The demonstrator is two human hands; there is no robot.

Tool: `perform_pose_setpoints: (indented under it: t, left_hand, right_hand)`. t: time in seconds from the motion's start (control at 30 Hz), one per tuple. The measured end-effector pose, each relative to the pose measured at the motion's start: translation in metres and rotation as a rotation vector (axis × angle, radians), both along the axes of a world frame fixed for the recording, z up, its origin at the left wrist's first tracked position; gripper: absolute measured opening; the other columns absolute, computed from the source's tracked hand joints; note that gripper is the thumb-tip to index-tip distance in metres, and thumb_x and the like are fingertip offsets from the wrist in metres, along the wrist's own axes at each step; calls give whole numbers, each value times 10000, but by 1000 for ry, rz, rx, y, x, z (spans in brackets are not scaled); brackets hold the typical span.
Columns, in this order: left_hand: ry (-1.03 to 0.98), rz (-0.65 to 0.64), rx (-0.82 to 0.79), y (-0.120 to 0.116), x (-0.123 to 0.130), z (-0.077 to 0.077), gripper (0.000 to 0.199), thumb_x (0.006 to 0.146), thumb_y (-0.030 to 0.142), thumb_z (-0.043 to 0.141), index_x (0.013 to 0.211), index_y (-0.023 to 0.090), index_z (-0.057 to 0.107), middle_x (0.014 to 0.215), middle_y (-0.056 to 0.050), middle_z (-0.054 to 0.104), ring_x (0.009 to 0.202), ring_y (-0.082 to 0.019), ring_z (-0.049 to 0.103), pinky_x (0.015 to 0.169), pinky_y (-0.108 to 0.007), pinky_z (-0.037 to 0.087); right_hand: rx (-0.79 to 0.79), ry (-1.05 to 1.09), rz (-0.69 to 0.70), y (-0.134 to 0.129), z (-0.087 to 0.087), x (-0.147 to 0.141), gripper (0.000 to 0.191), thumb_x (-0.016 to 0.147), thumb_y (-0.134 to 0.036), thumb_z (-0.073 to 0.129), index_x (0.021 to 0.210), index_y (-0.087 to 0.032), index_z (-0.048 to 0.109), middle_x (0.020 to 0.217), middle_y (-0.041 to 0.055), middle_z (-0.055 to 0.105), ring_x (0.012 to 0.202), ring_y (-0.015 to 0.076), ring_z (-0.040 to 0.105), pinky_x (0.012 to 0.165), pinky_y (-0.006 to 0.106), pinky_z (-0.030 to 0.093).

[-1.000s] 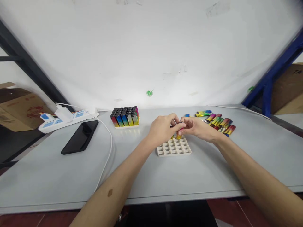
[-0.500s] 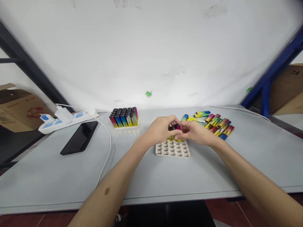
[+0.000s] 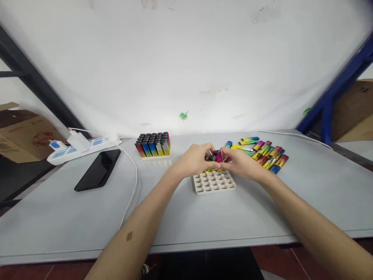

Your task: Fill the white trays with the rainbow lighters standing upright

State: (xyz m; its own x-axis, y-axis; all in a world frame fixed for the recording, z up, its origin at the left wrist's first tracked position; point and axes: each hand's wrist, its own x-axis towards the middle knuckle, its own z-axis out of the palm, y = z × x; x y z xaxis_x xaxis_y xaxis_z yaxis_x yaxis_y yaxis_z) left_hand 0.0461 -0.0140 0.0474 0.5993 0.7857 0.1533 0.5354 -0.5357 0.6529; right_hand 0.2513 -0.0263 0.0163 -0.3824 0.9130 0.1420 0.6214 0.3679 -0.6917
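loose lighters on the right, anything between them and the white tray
Yes, the right hand and its wrist reach across between the loose lighters and the white tray; nothing else visible stands there.

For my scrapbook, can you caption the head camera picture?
Left hand and right hand touch shiny lighters at a pale tray.

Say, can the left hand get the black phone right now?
Probably yes: the left hand is busy with lighters, but once free, only a white cable lies between it and the phone.
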Motion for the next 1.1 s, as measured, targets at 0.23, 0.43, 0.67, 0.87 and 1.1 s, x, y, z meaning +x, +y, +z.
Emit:
perform_pose_setpoints:
  t: [0.23,0.43,0.67,0.87,1.1]
  left_hand:
    - [190,-38,-14,2,-6,3,164,742,295,653,892,237,621,706,32,638,646,-164,589,540,-256,379]
    - [211,-31,4,2,-5,2,154,746,305,647,871,233,595,728,22,647,654,-171,595,536,-261,367]
    - [215,-12,8,1,-3,2,157,739,283,645,878,232,593,714,21,636,649,-172,590,531,-262,359]
    - [214,0,6,0,-3,1,195,755,314,628,933,237,607,748,16,658,664,-172,597,530,-257,363]
    - [55,-53,42,-4,-1,1,240,871,398,543,1036,266,656,811,29,697,701,-154,610,628,-255,408]
  right_hand:
    - [-85,50,40,1,2,2,266,729,-396,738,796,-228,542,809,-2,692,776,206,637,702,323,457]
    - [-33,22,-22,0,1,-4,270,714,-373,744,750,-233,516,773,-8,682,745,208,628,667,316,435]
    - [41,-78,-55,1,-1,-6,282,693,-386,757,739,-242,519,795,-4,683,768,219,618,659,308,412]
    - [90,-222,-60,5,-6,-6,344,655,-484,776,728,-239,546,749,9,631,720,217,566,583,297,353]
    - [-75,-176,15,2,5,4,385,649,-553,772,820,-237,636,783,15,667,731,223,590,595,308,389]
